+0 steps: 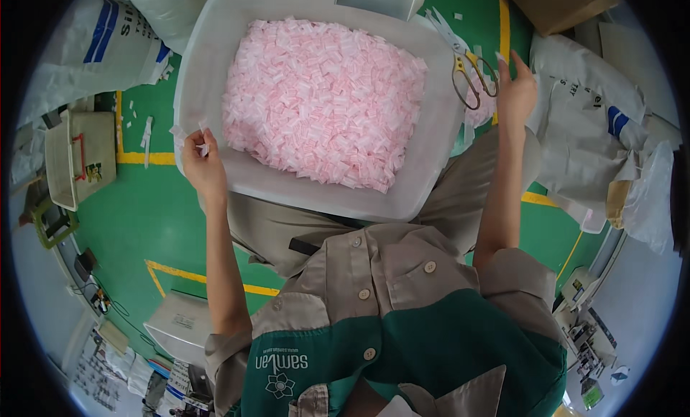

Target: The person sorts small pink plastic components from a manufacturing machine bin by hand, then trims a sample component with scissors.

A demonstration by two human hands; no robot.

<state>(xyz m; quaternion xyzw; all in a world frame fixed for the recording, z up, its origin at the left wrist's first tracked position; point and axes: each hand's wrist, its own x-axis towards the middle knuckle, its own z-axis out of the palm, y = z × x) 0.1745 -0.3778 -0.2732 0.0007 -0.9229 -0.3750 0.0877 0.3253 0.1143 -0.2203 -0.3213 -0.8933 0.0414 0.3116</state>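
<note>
While the left hand [205, 165] pinches a small white piece [203, 150] at upper left, the right hand [517, 94] is raised at upper right; whether it grips anything, I cannot tell.
Small pink-and-white packets [323, 104] lie heaped in the pale tub [201, 72], upper centre, seemingly kept close for both hands; yellow-handled scissors [467, 63] sit at its right edge, likely for easy reach.

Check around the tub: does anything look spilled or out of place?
Yes: a white strip and small scraps lie loose on the green floor, left of the tub. They look stray, whereas the pink pieces sit heaped inside it.
</note>
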